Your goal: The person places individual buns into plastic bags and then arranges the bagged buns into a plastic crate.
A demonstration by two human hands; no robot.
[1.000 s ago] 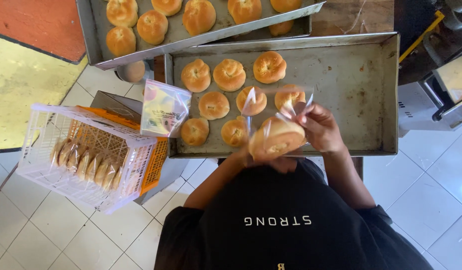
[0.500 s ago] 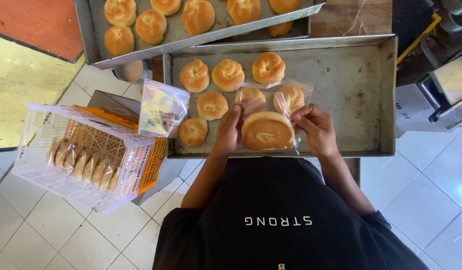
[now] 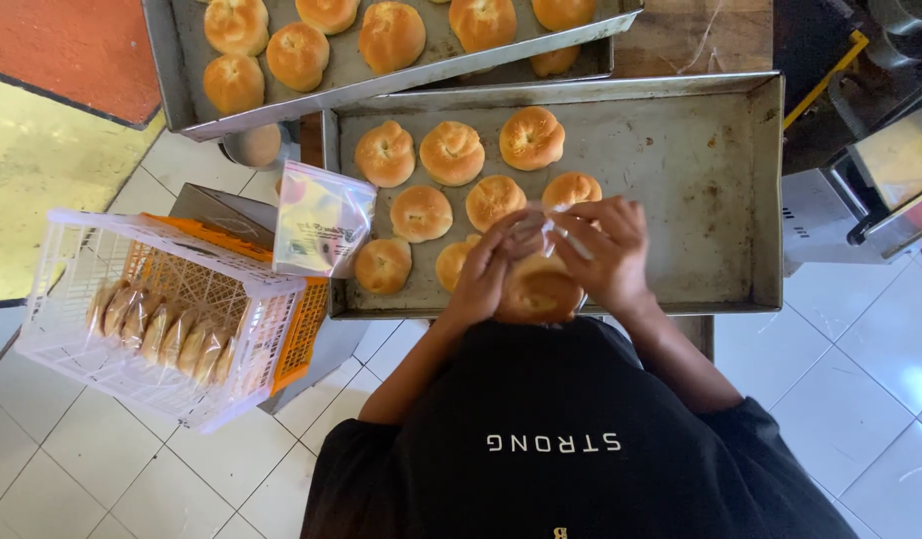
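Observation:
A golden bun in a clear plastic bag point(image 3: 543, 291) hangs over the near edge of a metal baking tray point(image 3: 710, 190). My left hand point(image 3: 491, 268) and my right hand point(image 3: 603, 252) both grip the top of that bag, fingers pinched close together above the bun. Several bare buns point(image 3: 451, 152) lie on the left half of the tray, just beyond my hands.
A second tray of buns point(image 3: 311, 50) overlaps the far left corner. A stack of clear bags point(image 3: 321, 222) leans at the tray's left edge. A white crate point(image 3: 151, 314) with several bagged buns sits over an orange crate on the left. A metal machine point(image 3: 880, 190) stands at right.
The bagged bun was held wide by its two upper corners; my hands have since come together above it, closing the bag's top, and the bun has dropped slightly toward me.

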